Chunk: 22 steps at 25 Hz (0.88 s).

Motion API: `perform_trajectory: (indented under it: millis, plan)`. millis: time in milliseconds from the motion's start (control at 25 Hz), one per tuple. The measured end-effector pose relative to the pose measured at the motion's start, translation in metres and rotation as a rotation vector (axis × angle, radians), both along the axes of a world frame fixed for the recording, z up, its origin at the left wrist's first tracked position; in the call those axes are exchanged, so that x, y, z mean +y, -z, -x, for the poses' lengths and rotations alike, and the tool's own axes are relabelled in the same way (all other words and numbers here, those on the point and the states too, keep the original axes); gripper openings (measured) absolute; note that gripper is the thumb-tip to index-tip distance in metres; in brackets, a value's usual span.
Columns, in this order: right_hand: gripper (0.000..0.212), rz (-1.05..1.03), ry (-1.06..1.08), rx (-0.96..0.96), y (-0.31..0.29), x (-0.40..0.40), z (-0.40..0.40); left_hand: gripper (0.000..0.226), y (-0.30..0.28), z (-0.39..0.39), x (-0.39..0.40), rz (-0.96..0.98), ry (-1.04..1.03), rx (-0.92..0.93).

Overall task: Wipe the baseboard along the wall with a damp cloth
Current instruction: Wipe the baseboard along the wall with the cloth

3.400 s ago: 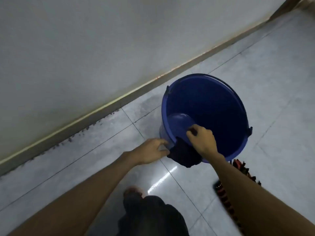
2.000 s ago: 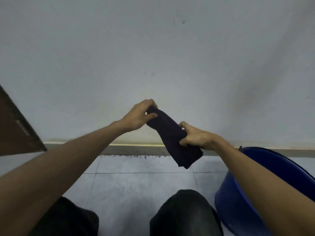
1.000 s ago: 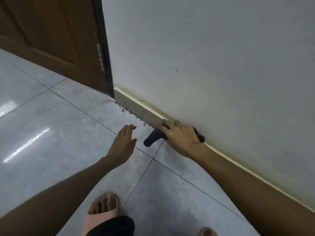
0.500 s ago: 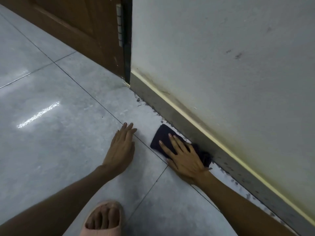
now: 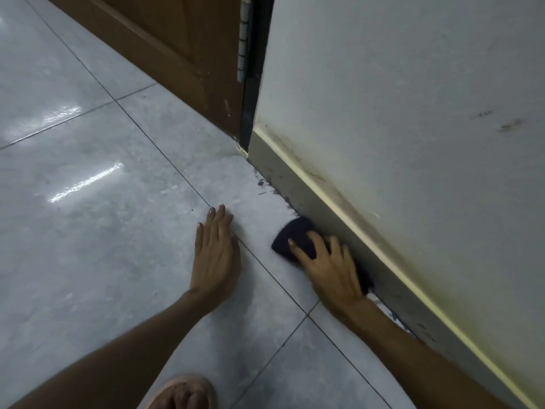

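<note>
A dark cloth (image 5: 290, 238) lies bunched on the floor tile against the grey baseboard (image 5: 312, 199), which runs diagonally from the door frame down to the lower right under a yellowish top strip. My right hand (image 5: 328, 265) presses flat on the cloth with fingers spread, covering its rear part. My left hand (image 5: 214, 255) rests flat on the tile a short way to the left of the cloth, palm down, holding nothing. Dark specks dot the floor along the baseboard's foot.
A brown wooden door (image 5: 177, 51) with a hinge (image 5: 243, 39) and dark frame (image 5: 255, 72) stands at the baseboard's far end. The white wall (image 5: 413, 113) shows smudges. Glossy grey tiles (image 5: 88, 231) spread to the left. My sandalled foot (image 5: 182, 392) is at the bottom.
The cloth came out of the blue bucket, was wrung in both hands, then went down at the baseboard. In the last half second my right hand slid it closer against the baseboard.
</note>
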State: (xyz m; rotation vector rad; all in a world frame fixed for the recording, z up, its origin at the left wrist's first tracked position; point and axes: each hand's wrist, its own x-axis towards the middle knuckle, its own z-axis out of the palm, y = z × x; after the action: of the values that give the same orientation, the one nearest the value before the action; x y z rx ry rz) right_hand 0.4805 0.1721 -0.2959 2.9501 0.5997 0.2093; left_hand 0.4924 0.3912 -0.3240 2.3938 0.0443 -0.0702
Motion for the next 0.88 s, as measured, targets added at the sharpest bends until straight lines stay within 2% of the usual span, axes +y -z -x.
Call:
perform_trajectory:
  millis: [80,160,240,320,440,560,600,720,760,800,880]
  plan:
    - [0.044,0.105,-0.166,-0.119,-0.008,0.02,-0.033,0.052,0.002,-0.004,0.002,-0.005,-0.017,-0.006]
    - [0.046,0.242,-0.237,-0.14,-0.011,0.062,-0.074,0.053,0.002,-0.007,0.003,-0.004,-0.052,-0.004]
    - [0.053,0.464,-0.281,-0.09,-0.012,0.095,-0.111,0.053,0.002,-0.011,0.002,0.007,-0.074,-0.001]
    - [0.053,0.556,-0.265,-0.028,-0.011,0.099,-0.132,0.051,0.003,-0.013,0.003,0.007,-0.077,0.002]
    - [0.045,0.536,-0.236,-0.034,-0.022,0.071,-0.111,0.05,0.003,-0.013,0.002,0.005,-0.086,-0.003]
    - [0.018,0.463,-0.259,0.028,-0.033,0.047,-0.083,0.049,0.003,-0.011,0.006,0.004,-0.073,-0.016]
    - [0.018,0.411,-0.245,0.012,-0.034,0.045,-0.085,0.048,0.005,-0.012,0.008,-0.001,-0.063,-0.023]
    - [0.036,0.273,-0.189,-0.197,-0.036,0.069,-0.109,0.048,0.009,-0.012,0.01,-0.03,-0.047,-0.033]
    - [0.044,0.311,-0.187,-0.211,-0.032,0.079,-0.116,0.047,0.009,-0.012,0.009,-0.025,-0.058,-0.039]
    - [0.048,0.375,-0.205,-0.165,-0.025,0.088,-0.123,0.046,0.009,-0.011,0.007,-0.013,-0.075,-0.047]
    - [0.055,0.435,-0.22,0.058,-0.013,0.093,-0.125,0.046,0.009,-0.011,0.006,0.001,-0.101,-0.059]
